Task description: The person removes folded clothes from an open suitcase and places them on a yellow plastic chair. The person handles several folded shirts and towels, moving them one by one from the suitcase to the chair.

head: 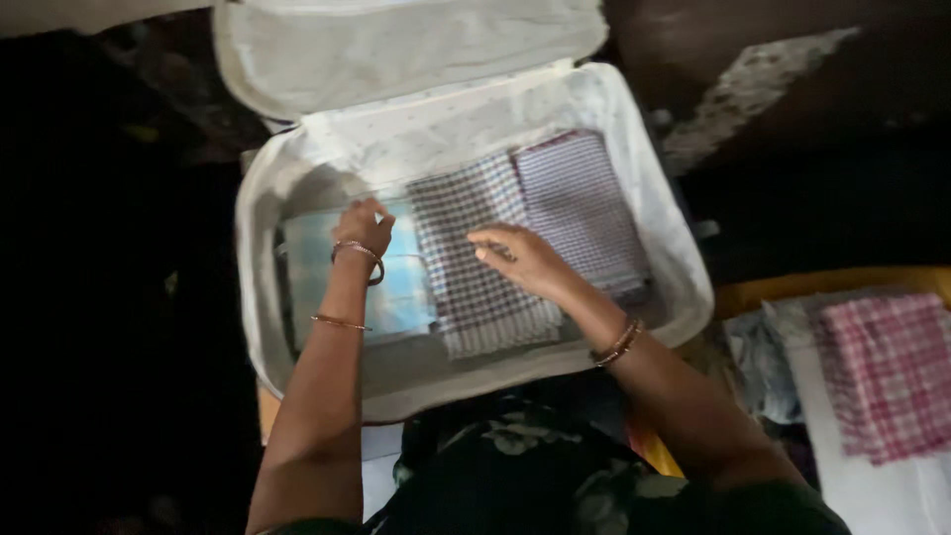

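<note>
Dim surroundings; an open white fabric case (684, 297) with its lid (396, 50) folded back occupies the centre of view. Inside lie three folded cloths side by side: one pale blue (401, 297), one dark checked (475, 287), one purple checked (580, 203). The left hand (365, 230) rests on the pale blue cloth, fingers curled down at its upper edge; whether it grips cannot be determined. The right hand (515, 258) lies flat and open on the dark checked cloth. One pink checked cloth (887, 372) lies well apart, outside the case at right.
</note>
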